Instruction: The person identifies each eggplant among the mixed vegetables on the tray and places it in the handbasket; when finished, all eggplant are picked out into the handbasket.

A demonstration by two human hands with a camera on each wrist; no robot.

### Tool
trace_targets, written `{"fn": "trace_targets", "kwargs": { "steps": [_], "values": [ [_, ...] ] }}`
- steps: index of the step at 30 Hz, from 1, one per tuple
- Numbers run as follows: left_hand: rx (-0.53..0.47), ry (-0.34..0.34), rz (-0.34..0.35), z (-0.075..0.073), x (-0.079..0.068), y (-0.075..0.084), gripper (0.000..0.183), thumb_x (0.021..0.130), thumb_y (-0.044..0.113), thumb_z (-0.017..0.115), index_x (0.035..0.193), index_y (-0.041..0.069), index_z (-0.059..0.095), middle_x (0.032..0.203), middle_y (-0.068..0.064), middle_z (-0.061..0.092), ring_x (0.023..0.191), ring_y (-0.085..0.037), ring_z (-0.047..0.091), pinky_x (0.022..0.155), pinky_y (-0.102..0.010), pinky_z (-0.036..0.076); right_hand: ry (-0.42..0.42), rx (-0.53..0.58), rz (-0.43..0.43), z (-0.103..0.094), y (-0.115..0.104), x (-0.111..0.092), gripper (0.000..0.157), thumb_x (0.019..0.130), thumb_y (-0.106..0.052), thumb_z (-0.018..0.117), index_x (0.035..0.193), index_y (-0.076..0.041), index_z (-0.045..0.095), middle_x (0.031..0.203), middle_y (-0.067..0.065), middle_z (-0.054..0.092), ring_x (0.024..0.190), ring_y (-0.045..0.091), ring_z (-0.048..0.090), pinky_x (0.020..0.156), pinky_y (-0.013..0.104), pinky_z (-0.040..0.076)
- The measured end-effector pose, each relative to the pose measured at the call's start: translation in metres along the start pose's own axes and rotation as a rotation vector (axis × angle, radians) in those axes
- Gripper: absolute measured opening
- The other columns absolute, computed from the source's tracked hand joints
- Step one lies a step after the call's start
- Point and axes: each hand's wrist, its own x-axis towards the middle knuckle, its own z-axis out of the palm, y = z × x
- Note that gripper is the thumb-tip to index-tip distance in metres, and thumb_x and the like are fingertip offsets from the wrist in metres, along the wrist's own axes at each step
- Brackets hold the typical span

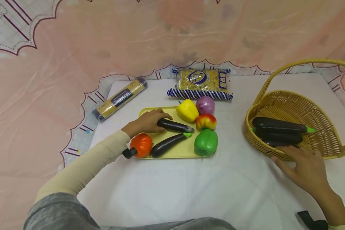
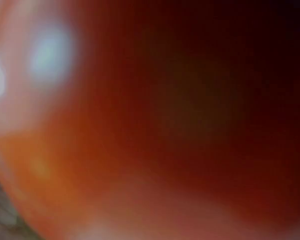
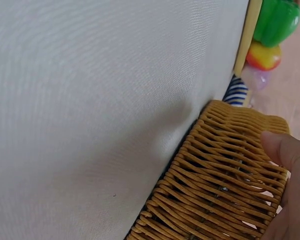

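Note:
My left hand (image 1: 149,121) grips the blunt end of a dark eggplant (image 1: 176,126) above the yellow tray (image 1: 175,155). Below it a second eggplant (image 1: 168,145) with a green stem lies on the tray. A glossy orange-red pumpkin-like vegetable (image 1: 142,145) sits under the left wrist; a blurred red-orange surface (image 2: 105,140) fills the left wrist view. My right hand (image 1: 307,169) holds the near rim of the wicker basket (image 1: 256,143), its thumb (image 3: 279,147) against the outer wall and fingertips inside. In the basket lie an eggplant (image 1: 279,124) and another dark one (image 1: 284,138).
Along the tray's right side are a yellow pepper (image 1: 187,111), purple onion (image 1: 205,105), red-yellow fruit (image 1: 206,122) and green pepper (image 1: 206,142). Behind stand a pasta bag (image 1: 201,83) and a long noodle pack (image 1: 119,99). The basket's tall handle (image 1: 271,80) arches up.

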Motion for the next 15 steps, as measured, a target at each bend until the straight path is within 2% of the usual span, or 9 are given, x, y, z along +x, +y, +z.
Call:
{"fn": "trace_targets", "kwargs": {
  "steps": [4, 11, 15],
  "values": [
    [-0.005, -0.021, -0.017, 0.0027, 0.0003, -0.0012, 0.048, 0.085, 0.026, 0.077, 0.131, 0.022, 0.062, 0.122, -0.011, 0.057, 0.109, -0.027, 0.054, 0.093, -0.046, 0.046, -0.013, 0.005, 0.01, -0.0002, -0.0018, 0.0, 0.046, 0.08, -0.046, 0.075, 0.106, -0.009, 0.073, 0.097, 0.019, 0.072, 0.072, 0.039, 0.061, 0.061, 0.041, 0.026],
    [-0.019, -0.016, -0.012, 0.0015, 0.0025, -0.0017, 0.046, 0.086, 0.022, 0.077, 0.13, 0.02, 0.063, 0.119, -0.011, 0.059, 0.105, -0.026, 0.054, 0.093, -0.046, 0.046, 0.012, -0.01, -0.004, -0.0015, -0.0025, 0.0004, 0.053, 0.084, -0.057, 0.067, 0.104, -0.008, 0.073, 0.096, 0.02, 0.072, 0.07, 0.039, 0.061, 0.06, 0.041, 0.026],
    [-0.012, -0.018, -0.01, 0.0007, 0.0034, -0.002, 0.046, 0.086, 0.022, 0.077, 0.129, 0.019, 0.063, 0.114, -0.01, 0.06, 0.1, -0.025, 0.054, 0.089, -0.043, 0.047, 0.0, -0.016, 0.006, -0.0017, -0.0027, 0.0004, 0.052, 0.083, -0.054, 0.07, 0.105, -0.007, 0.072, 0.098, 0.022, 0.071, 0.071, 0.041, 0.062, 0.061, 0.042, 0.027]
  ]
}}
